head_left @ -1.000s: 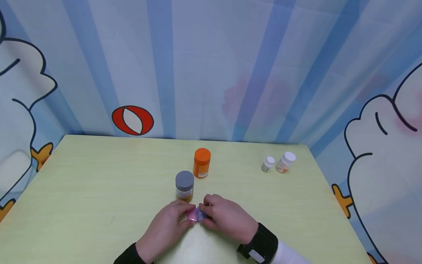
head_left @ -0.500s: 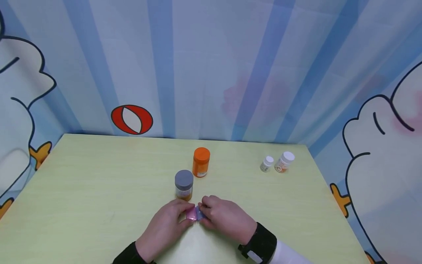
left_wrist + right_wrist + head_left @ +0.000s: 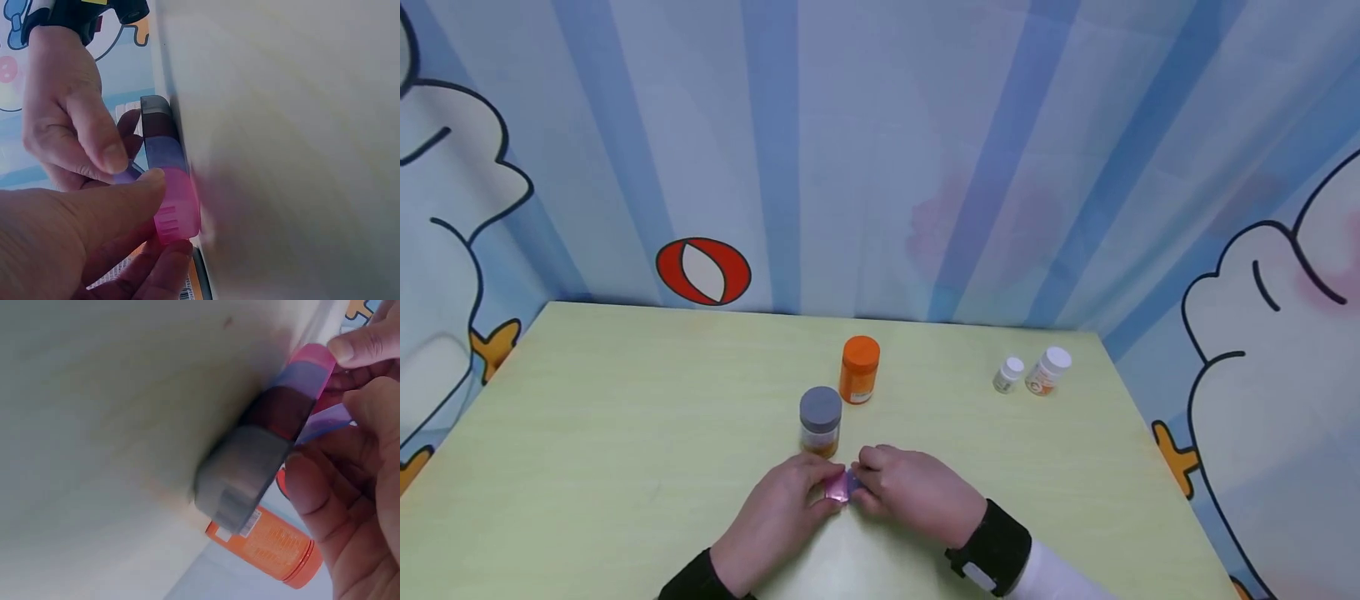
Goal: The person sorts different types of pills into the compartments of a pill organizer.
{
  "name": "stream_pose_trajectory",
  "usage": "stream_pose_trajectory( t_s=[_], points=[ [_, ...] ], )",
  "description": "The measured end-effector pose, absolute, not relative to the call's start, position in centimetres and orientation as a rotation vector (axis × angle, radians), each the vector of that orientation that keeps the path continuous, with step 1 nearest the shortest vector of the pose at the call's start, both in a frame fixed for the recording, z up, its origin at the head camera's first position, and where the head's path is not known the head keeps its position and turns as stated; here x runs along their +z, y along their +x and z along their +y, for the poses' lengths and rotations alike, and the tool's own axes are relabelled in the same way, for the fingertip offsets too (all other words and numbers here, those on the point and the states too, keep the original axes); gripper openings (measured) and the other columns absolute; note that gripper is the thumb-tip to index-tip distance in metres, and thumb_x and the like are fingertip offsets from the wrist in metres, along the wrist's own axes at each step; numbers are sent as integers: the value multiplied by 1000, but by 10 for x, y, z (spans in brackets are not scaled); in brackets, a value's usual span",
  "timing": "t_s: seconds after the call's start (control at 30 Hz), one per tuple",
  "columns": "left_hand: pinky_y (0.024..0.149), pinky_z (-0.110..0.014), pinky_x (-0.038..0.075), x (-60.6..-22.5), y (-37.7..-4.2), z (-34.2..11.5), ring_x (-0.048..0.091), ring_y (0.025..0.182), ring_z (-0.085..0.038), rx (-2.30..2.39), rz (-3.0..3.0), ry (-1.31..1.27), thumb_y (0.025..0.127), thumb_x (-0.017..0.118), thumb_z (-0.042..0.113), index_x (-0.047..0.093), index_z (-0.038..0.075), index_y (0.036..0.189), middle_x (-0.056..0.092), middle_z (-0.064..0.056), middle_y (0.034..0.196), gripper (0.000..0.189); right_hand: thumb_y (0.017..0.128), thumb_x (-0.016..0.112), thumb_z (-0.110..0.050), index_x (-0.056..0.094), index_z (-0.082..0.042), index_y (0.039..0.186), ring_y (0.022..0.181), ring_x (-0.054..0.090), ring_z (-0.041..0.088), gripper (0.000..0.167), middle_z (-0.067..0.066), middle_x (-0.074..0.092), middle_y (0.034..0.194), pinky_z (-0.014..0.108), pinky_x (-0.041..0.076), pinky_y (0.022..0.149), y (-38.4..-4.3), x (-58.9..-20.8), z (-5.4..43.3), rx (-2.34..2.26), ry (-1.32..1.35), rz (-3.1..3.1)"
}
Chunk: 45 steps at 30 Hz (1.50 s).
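A small pill organizer (image 3: 250,456) lies on the table, its sections pink, purple, dark red and grey in a row. My left hand (image 3: 782,504) grips its pink end, thumb (image 3: 153,181) on top and fingers beneath in the left wrist view. From the other side, my right hand (image 3: 917,492) pinches the purple lid (image 3: 328,419), which stands raised from its section. In the head view my right hand covers the grey and dark red part. The inside of the purple section is hidden.
Just beyond the hands stands a grey-capped jar (image 3: 820,421). Behind it is an orange bottle (image 3: 859,371). Two white-capped bottles, one small (image 3: 1008,375) and one larger (image 3: 1049,371), stand at the back right. A striped curtain (image 3: 865,167) rises behind the table (image 3: 625,400).
My right fingers have edged slightly left, so less of the purple section shows in the head view. My left hand keeps its hold on the pink end.
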State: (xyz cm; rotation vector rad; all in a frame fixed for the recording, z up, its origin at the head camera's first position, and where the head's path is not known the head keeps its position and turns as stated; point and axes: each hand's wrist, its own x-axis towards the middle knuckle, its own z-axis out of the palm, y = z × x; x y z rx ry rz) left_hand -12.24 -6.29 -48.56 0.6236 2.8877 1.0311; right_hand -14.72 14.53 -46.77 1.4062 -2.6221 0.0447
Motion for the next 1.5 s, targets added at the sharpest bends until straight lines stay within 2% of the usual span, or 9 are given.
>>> stream_pose_trajectory(
  t_s=[0.2,0.47,0.6,0.87,0.93,1.07,1.17,1.33,1.5],
  points=[
    [87,-36,53,-485,-121,-64,63,100,-13,1014,2904,627,80,79,22,72,12,111,68,3,107,33,97,58,-32,71,-15,106,79,51,2,24,-7,55,94,11,48,73,-151,-468,149,217,1389,-2705],
    [88,-38,53,-484,-122,-63,63,101,-16,1014,2877,607,80,79,22,72,12,112,69,1,108,34,104,39,-40,68,-23,108,82,52,1,34,-14,59,93,21,52,80,-161,-476,146,615,954,-3066],
    [90,-40,53,-483,-124,-62,64,104,-17,1021,2844,587,81,78,23,71,13,114,69,0,111,35,102,43,-41,69,-21,103,79,55,3,32,-13,61,89,22,52,77,-166,-479,144,789,791,-3066],
    [87,-38,54,-485,-125,-63,64,103,-16,1023,2849,600,82,77,24,71,12,113,70,0,110,34,96,60,-34,71,-20,96,73,55,5,17,-10,62,87,18,49,65,-170,-480,144,941,665,-3058],
    [87,-38,54,-485,-125,-63,64,103,-16,1017,2855,599,82,77,24,71,12,113,70,0,110,34,93,64,-34,69,-20,98,71,55,5,16,-10,61,85,19,49,62,-170,-481,143,965,617,-3076],
    [87,-37,54,-485,-123,-64,64,102,-15,1014,2866,597,82,77,24,72,12,112,70,0,110,33,89,69,-33,64,-16,108,66,54,7,25,-9,58,79,20,48,57,-171,-480,141,988,565,-3094],
    [87,-37,54,-485,-123,-64,64,102,-15,1023,2867,598,82,77,25,72,12,112,70,1,110,33,89,70,-30,67,-16,107,67,54,6,23,-10,58,78,20,48,58,-172,-479,141,996,588,-3091],
    [87,-36,54,-485,-124,-63,64,103,-14,1033,2865,605,83,77,25,72,13,113,70,1,110,33,91,68,-26,76,-18,90,69,52,5,11,-11,58,77,18,46,60,-172,-477,141,890,708,-3058],
    [87,-37,54,-486,-123,-63,64,102,-15,1039,2864,593,83,76,25,72,12,111,69,1,109,31,93,65,-24,76,-16,95,72,52,4,14,-10,58,80,17,47,63,-166,-477,144,851,784,-3045]
  ],
)
